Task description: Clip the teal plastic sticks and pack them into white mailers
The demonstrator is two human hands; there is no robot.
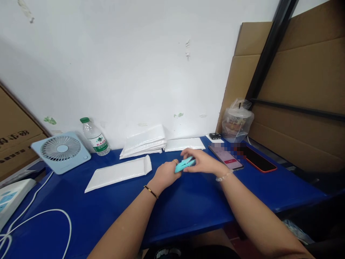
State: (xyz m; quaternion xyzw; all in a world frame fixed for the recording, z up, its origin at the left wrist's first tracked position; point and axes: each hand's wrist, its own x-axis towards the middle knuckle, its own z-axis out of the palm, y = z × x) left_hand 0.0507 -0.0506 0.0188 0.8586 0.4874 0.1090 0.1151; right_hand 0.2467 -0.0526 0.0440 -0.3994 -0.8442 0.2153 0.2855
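Both my hands meet over the blue table (188, 205) on a small turquoise object (184, 164). My left hand (165, 174) is curled round its left end, with a ring on one finger and a dark bracelet at the wrist. My right hand (202, 162) lies over its right end, fingers pressed on it, a bead bracelet at the wrist. What the object is stays unclear. A white padded envelope (118, 173) lies flat just to the left of my hands.
A stack of white padded envelopes (144, 142) and one more envelope (184, 144) lie by the wall. Two phones (226, 156) (259, 161), a bagged drink cup (237, 121), a small fan (61, 149), a water bottle (95, 136), white cables (40, 216) and cardboard boxes (302, 90) surround them.
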